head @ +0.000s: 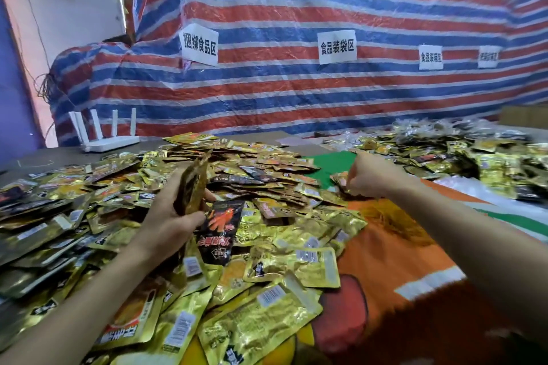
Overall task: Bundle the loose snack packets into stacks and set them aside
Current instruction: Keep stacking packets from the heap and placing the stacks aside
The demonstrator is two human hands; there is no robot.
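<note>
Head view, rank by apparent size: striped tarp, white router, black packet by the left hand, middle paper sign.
1. striped tarp, by far the largest.
2. white router and black packet: they look about alike, and the packet is nearer the camera, so unranked.
3. middle paper sign, smallest.

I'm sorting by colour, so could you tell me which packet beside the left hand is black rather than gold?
The black packet with the red print, right of the left hand gripping a stack; its neighbours are gold foil.
</note>
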